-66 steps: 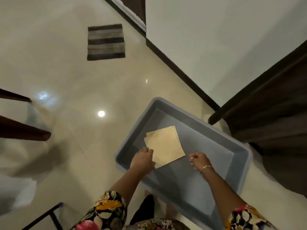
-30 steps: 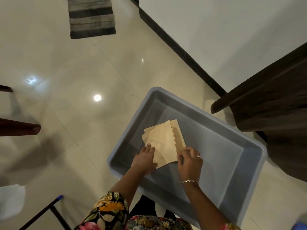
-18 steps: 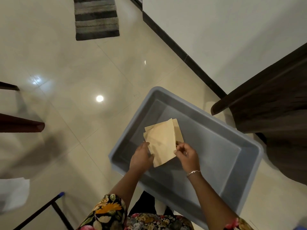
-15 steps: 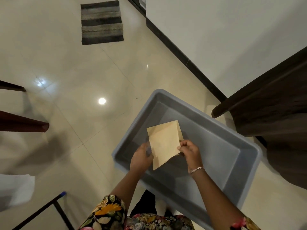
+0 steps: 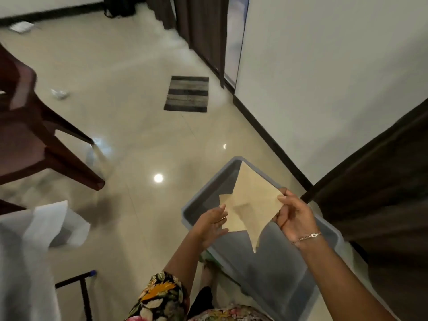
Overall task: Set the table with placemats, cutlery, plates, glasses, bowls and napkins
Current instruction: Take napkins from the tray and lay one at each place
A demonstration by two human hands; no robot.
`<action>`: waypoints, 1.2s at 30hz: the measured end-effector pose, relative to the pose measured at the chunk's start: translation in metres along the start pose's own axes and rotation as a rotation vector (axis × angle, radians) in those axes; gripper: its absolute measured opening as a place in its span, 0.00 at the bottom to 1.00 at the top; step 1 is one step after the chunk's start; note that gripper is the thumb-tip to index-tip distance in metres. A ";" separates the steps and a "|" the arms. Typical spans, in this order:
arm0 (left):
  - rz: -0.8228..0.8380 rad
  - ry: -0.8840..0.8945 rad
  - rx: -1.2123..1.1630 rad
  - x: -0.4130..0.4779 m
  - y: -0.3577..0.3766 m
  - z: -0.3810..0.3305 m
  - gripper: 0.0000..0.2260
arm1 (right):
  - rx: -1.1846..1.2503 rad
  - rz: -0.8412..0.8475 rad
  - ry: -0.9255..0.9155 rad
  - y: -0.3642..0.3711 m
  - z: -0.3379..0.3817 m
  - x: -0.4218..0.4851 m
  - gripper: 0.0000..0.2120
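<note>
One floor (image 5: 129, 126): glossy beige tile with lamp glare.
Curtain (image 5: 382, 205): dark brown, far right, crossing in front of the bin's right side.
White sheet (image 5: 23, 262): blurred, lower left, hiding the floor there.
Chair (image 5: 34, 147): maroon, left, legs splayed.
Bin (image 5: 289, 281): grey, on the floor; its far corner is hidden behind the napkins.
Striped mat (image 5: 187, 93): by the doorway, well apart.
Napkins (image 5: 252, 200): tan, overlapping, held above the bin; diamond-wise, long diagonal running away from the person, near tip hanging down.
Right hand (image 5: 294, 216): pinches the right corner.
Left hand (image 5: 209, 224): grips the left edge between thumb and fingers.
</note>
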State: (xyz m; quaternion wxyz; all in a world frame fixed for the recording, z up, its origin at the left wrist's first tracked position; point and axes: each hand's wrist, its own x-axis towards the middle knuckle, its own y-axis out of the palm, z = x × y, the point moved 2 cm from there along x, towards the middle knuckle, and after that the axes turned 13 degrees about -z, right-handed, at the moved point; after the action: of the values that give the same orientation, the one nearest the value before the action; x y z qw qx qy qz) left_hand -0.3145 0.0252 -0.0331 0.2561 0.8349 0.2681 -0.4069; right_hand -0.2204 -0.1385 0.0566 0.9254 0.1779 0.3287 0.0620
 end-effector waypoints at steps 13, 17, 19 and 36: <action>-0.087 0.285 -0.280 -0.130 -0.050 -0.033 0.13 | -0.161 0.165 -0.107 0.038 0.027 -0.073 0.09; -0.161 0.414 -0.348 -0.153 -0.086 -0.049 0.16 | -0.272 0.239 -0.156 0.072 0.016 -0.080 0.09; -0.152 0.442 -0.403 -0.162 -0.102 -0.056 0.16 | -0.307 0.265 -0.164 0.095 0.008 -0.081 0.07; -0.590 0.722 -0.530 -0.200 -0.303 -0.115 0.12 | -0.652 0.628 -0.377 0.348 -0.079 -0.082 0.10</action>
State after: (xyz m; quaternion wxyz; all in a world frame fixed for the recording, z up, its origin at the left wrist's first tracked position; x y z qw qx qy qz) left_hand -0.5559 0.2716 0.1290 0.2243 0.7178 0.6558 -0.0668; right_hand -0.3329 0.1885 0.1767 0.9130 -0.0224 0.0494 0.4043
